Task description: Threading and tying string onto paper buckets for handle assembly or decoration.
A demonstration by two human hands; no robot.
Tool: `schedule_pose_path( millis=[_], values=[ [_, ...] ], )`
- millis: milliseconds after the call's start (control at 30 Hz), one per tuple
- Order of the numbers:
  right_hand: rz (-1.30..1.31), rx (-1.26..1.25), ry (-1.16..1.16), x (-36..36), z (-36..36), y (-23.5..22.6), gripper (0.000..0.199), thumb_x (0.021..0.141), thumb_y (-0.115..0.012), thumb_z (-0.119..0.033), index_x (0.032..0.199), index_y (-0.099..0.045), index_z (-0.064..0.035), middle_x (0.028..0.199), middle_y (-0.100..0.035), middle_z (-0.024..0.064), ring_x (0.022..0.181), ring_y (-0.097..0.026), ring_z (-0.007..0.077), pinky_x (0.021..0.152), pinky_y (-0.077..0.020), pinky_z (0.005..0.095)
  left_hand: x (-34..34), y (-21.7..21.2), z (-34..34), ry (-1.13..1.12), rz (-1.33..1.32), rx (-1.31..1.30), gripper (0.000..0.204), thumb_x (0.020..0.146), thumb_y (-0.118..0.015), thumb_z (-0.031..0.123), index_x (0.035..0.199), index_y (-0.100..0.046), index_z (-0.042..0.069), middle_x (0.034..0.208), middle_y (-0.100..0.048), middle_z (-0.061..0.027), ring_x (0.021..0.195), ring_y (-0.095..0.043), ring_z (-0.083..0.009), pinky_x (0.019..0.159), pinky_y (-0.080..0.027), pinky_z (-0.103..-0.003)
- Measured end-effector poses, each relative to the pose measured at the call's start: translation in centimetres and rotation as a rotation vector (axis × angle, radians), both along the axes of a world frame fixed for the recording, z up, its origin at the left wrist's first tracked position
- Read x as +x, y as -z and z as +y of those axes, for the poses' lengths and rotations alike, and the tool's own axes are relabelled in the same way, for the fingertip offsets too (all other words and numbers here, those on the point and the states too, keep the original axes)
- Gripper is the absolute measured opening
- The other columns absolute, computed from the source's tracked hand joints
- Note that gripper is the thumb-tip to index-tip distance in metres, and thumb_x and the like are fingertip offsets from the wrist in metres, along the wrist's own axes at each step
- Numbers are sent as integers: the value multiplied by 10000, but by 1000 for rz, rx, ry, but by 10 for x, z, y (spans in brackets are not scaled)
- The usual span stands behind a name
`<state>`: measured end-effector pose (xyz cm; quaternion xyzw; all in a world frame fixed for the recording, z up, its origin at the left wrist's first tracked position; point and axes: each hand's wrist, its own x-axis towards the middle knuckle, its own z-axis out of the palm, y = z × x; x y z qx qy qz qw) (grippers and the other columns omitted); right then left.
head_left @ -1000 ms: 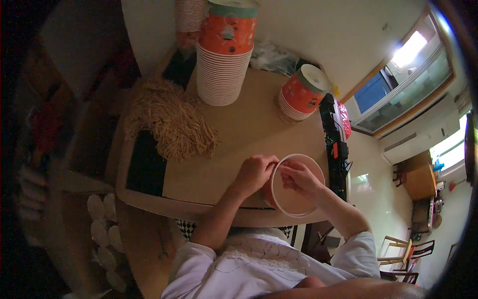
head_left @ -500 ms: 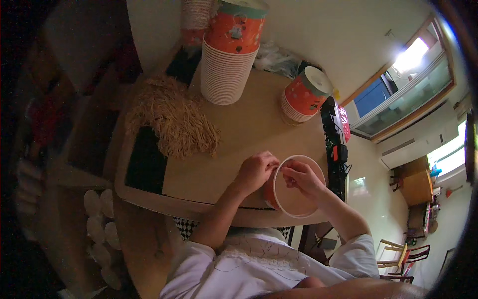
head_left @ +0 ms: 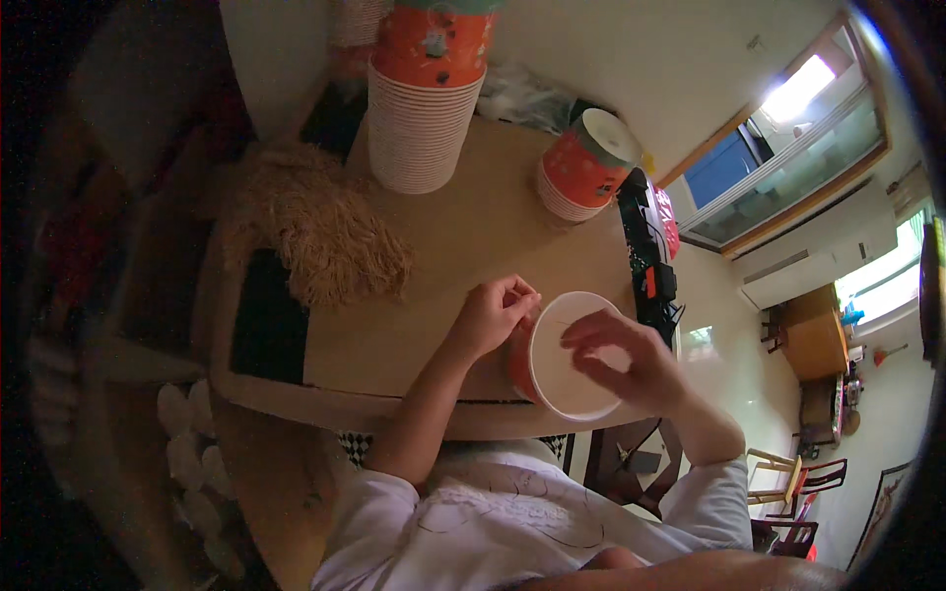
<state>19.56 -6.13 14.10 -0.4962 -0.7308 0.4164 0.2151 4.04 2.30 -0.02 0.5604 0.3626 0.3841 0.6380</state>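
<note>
A paper bucket (head_left: 520,366) with an orange outside, white rim and pale inside stands near the table's front edge, its mouth tilted toward me. My left hand (head_left: 496,313) is beside its left rim, thumb and forefinger pinched together; what they hold, if anything, is too small to make out. Over the bucket's mouth hovers my right hand (head_left: 631,362), thumb and bent fingers apart, with nothing visible in it. A thin line shows inside the bucket near those fingertips. Left of the hands lies a bundle of tan twine (head_left: 330,236).
A tall stack of orange and green paper buckets (head_left: 419,128) stands at the back, and a shorter stack (head_left: 588,167) to its right. Clear plastic bags (head_left: 522,97) lie against the wall. Black and red items (head_left: 655,256) line the table's (head_left: 453,231) right edge.
My right hand has opened from a pinch at the bucket's left rim and moved right over its mouth. My left hand stays pinched beside the rim. The whole view has shifted slightly.
</note>
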Motion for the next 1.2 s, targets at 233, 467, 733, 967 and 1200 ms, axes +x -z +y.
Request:
schedule_pose_path(
  millis=[233, 467, 733, 967, 1200],
  values=[
    [-696, 477, -351, -39, 4, 23, 289, 791, -587, -169, 1071, -558, -101, 1100, -536, 123, 1030, -518, 284, 868, -433, 401, -1, 13, 7, 98, -108, -106, 119, 855, -551, 111, 844, -564, -7, 681, -589, -30, 592, -543, -78, 532, -441, -231],
    [-403, 410, -19, 4, 66, 37, 173, 804, -580, -83, 966, -602, -28, 946, -591, 120, 876, -584, 285, 771, -470, 344, -4, 9, 1, 37, -125, -96, 143, 831, -586, 128, 855, -574, -12, 708, -599, -32, 631, -559, -83, 576, -458, -230],
    [-188, -46, -50, 23, 90, 81, 112, 798, -621, -105, 851, -639, -8, 830, -628, 64, 818, -595, 136, 768, -469, 286, 4, 14, 0, -113, -67, 100, 158, 801, -630, 139, 853, -600, -8, 733, -629, -51, 674, -599, -104, 625, -488, -257],
    [-147, -39, -26, 28, 92, 89, 114, 768, -638, -134, 820, -645, -32, 765, -642, 69, 739, -597, 127, 691, -480, 287, 6, 6, -8, -214, 21, 245, 216, 780, -660, 193, 851, -580, 5, 757, -627, -91, 716, -616, -180, 658, -482, -294],
    [-48, -47, 27, 29, 92, 86, 60, 770, -603, -35, 820, -623, -10, 774, -632, 44, 741, -583, 112, 688, -477, 269, 3, -15, -26, -198, 300, 391, 232, 750, -671, 186, 795, -540, 0, 744, -610, -145, 707, -608, -294, 623, -469, -375]
  ],
)
